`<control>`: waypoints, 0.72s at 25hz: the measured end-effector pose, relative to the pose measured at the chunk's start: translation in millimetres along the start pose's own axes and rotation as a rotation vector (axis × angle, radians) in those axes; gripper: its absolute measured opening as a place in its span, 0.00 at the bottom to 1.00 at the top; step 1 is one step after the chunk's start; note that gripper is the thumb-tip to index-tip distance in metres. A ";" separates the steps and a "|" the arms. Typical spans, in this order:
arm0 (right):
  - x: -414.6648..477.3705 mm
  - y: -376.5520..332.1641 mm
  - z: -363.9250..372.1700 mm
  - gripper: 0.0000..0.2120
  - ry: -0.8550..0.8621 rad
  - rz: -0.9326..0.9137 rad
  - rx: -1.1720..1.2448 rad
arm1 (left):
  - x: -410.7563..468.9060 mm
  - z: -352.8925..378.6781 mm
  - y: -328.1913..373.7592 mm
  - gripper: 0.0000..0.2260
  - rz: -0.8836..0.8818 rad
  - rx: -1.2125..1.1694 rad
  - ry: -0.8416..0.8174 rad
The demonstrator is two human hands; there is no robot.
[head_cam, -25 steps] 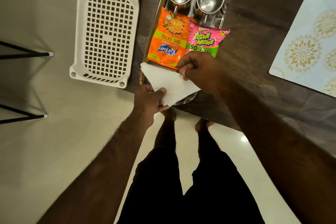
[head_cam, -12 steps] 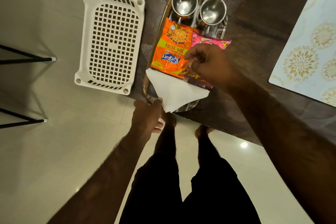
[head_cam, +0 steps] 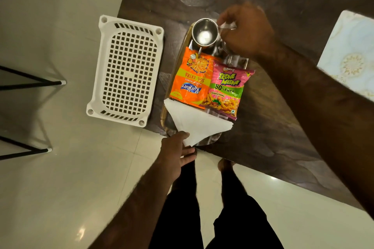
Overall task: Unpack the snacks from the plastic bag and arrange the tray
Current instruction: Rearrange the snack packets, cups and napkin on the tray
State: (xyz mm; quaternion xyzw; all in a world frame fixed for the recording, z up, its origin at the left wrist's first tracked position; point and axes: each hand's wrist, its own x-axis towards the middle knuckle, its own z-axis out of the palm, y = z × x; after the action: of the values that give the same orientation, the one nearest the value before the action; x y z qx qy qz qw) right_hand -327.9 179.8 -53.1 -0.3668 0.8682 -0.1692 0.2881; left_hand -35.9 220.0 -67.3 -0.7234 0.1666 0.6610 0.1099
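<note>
Head view: right hand [head_cam: 245,30] covers second cup, grip unclear; left hand [head_cam: 175,151] open at napkin [head_cam: 199,123]; white basket [head_cam: 126,70] beside tray [head_cam: 165,115]

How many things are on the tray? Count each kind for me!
Snack packets: 2, the orange packet and the pink packet.
Steel cups: 1 in plain sight; the right hand covers the spot beside it, so a second can't be counted.
Folded white napkins: 1, touched by the left hand.
Total: 4 visible on the tray.
</note>
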 end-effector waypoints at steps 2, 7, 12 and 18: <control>12.2 0.8 3.8 0.20 -0.040 0.007 -0.057 | 2.5 2.3 -0.3 0.18 -0.003 -0.016 0.000; 46.7 0.0 19.4 0.27 -0.207 0.096 0.061 | 6.6 6.8 3.7 0.22 -0.018 -0.066 0.023; 55.4 5.2 30.3 0.30 -0.215 0.089 0.042 | 11.2 9.6 4.9 0.25 -0.032 -0.155 0.031; 48.8 18.1 27.5 0.27 -0.127 0.129 0.065 | 9.1 5.7 -0.5 0.25 0.024 -0.182 0.037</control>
State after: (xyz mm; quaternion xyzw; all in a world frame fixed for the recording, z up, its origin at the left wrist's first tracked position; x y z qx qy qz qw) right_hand -348.1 153.9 -102.0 -0.3107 0.8640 -0.1549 0.3646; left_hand -40.3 221.7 -76.9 -0.7404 0.1162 0.6613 0.0326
